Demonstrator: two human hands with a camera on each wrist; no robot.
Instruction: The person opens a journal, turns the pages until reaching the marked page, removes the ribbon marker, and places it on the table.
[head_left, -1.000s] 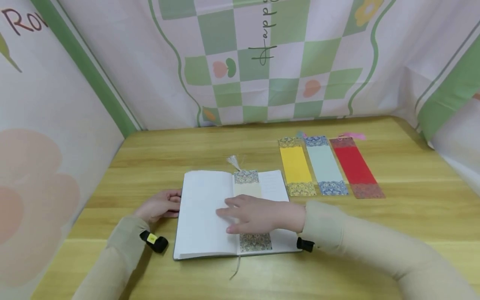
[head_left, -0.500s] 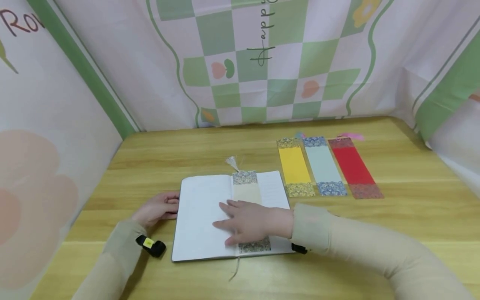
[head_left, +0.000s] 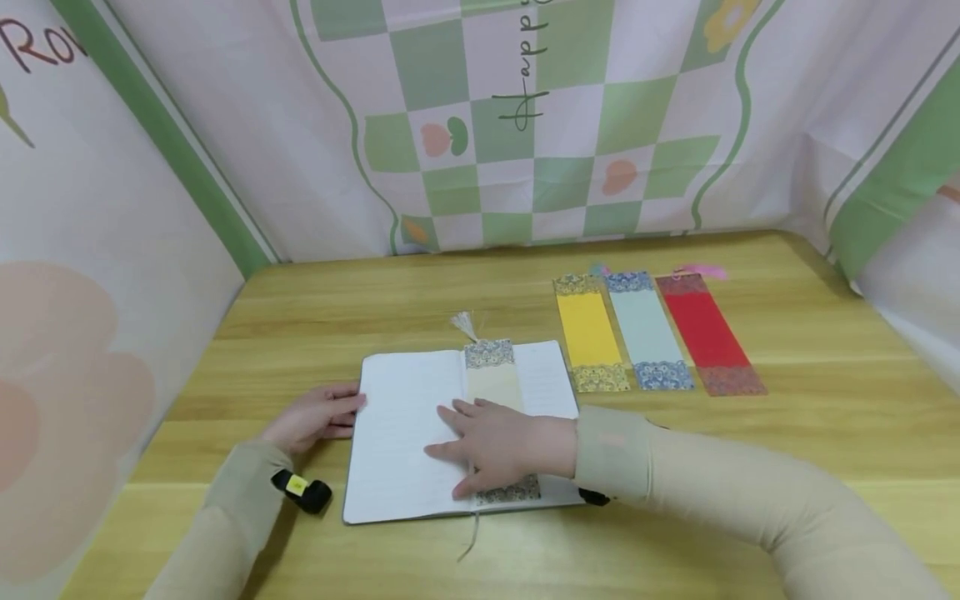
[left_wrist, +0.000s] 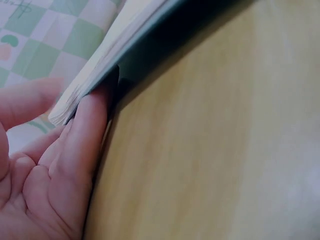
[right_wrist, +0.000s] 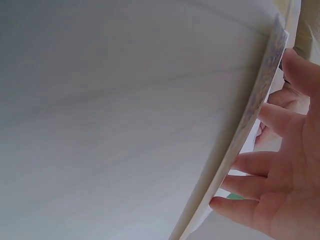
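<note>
An open notebook (head_left: 405,442) with white pages and a dark cover lies on the table. Along its centre fold, on the right-hand page, is a cream bookmark (head_left: 492,383) with patterned ends and a white tassel at the top. My right hand (head_left: 498,446) rests across the bookmark with fingers spread, covering its middle. My left hand (head_left: 311,417) holds the notebook's left edge, thumb at the page edge. In the left wrist view, a finger (left_wrist: 82,145) lies under the cover. The right wrist view shows the right fingers (right_wrist: 250,162) along the bookmark's far side.
Yellow (head_left: 590,329), pale blue (head_left: 648,329) and red (head_left: 708,333) bookmarks with patterned ends lie side by side, right of the notebook. A grey ribbon (head_left: 471,537) hangs from the notebook's near edge. A patterned curtain (head_left: 555,192) stands behind the wooden table (head_left: 337,292).
My right hand has shifted slightly towards the near edge and left over the bookmark. The left thumb has come up to the notebook's page edge. The other bookmarks stay put.
</note>
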